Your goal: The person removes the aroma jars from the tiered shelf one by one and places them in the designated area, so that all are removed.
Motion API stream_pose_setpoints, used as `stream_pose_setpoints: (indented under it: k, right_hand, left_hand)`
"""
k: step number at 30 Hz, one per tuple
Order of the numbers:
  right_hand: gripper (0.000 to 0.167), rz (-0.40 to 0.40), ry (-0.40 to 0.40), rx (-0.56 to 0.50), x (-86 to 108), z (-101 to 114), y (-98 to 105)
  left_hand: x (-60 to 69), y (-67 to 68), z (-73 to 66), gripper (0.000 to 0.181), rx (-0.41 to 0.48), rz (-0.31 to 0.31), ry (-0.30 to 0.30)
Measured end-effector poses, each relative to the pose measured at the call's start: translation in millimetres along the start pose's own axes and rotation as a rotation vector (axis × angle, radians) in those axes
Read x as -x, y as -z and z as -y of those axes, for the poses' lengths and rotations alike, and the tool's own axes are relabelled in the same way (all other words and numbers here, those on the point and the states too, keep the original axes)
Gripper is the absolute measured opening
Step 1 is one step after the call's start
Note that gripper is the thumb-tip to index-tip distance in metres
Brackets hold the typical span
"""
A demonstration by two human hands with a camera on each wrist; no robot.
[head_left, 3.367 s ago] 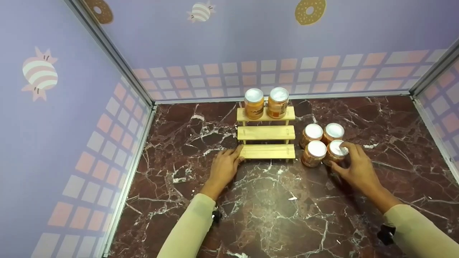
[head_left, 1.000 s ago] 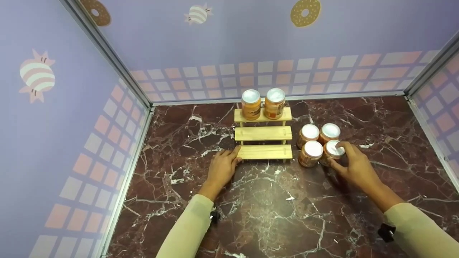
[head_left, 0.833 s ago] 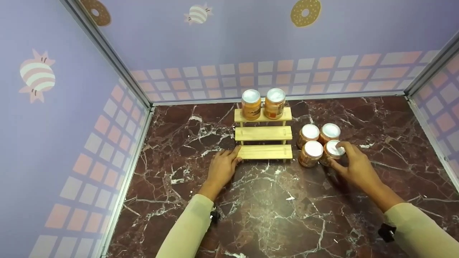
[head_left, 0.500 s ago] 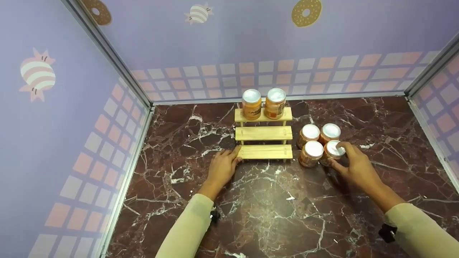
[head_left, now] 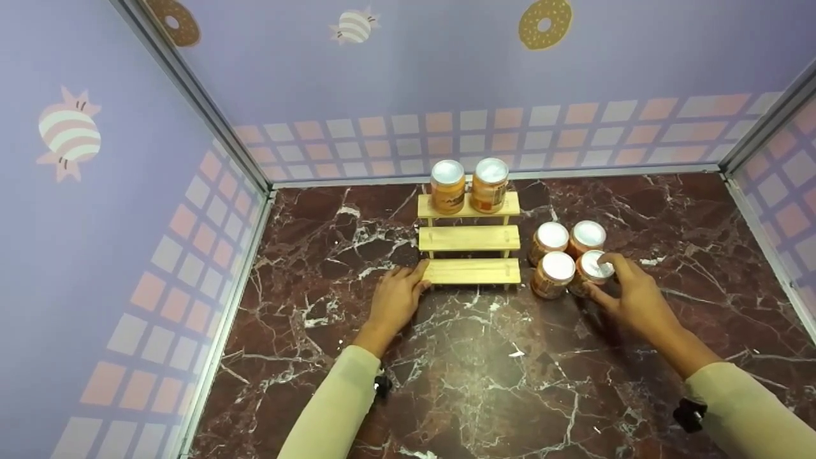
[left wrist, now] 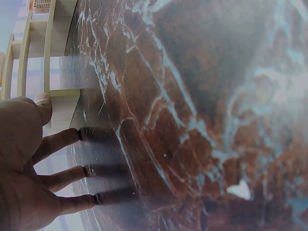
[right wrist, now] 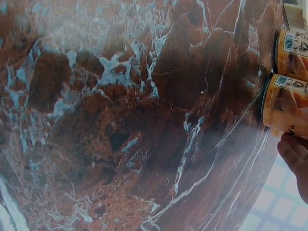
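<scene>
A three-step wooden stand (head_left: 470,238) stands on the dark marbled table. My left hand (head_left: 394,301) holds the left end of its lowest step between thumb and index finger. In the left wrist view, the thumb (left wrist: 43,107) lies against the stand, and the other fingers reach down to the tabletop. To the right of the stand, several orange jars with white lids form a tight square. My right hand (head_left: 637,299) grips the front right jar (head_left: 593,269), thumb at its near side and a finger on its lid. Beside it is the front left jar (head_left: 553,274).
Two more jars, a left one (head_left: 448,186) and a right one (head_left: 489,185), stand on the top step. The back jars of the group (head_left: 551,241) stand right of the middle step. Patterned lilac walls (head_left: 395,76) enclose the back and sides of the table.
</scene>
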State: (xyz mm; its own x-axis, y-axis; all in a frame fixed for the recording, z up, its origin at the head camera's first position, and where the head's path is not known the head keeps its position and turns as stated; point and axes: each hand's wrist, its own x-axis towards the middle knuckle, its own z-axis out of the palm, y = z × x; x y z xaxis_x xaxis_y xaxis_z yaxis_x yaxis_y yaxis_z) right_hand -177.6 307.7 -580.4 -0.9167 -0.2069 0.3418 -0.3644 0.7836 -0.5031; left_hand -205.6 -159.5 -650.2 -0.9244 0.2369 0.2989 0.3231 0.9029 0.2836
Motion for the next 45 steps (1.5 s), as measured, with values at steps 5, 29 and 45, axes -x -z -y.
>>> stream_pose_setpoints:
  k: [5, 29, 45]
  right_hand:
    - [0.052, 0.003, -0.004, 0.000, 0.2, 0, 1]
    - [0.053, 0.024, -0.015, -0.011, 1.6, 2, 0]
    - [0.051, 0.021, 0.000, 0.001, 0.4, 0, -1]
  left_hand:
    - [-0.9, 25.5, -18.1, 0.048, 0.037, 0.030, 0.018]
    - [-3.4, -25.8, 17.3, 0.055, 0.039, 0.008, 0.006]
    - [-2.9, -26.3, 18.4, 0.055, 0.088, -0.003, 0.005]
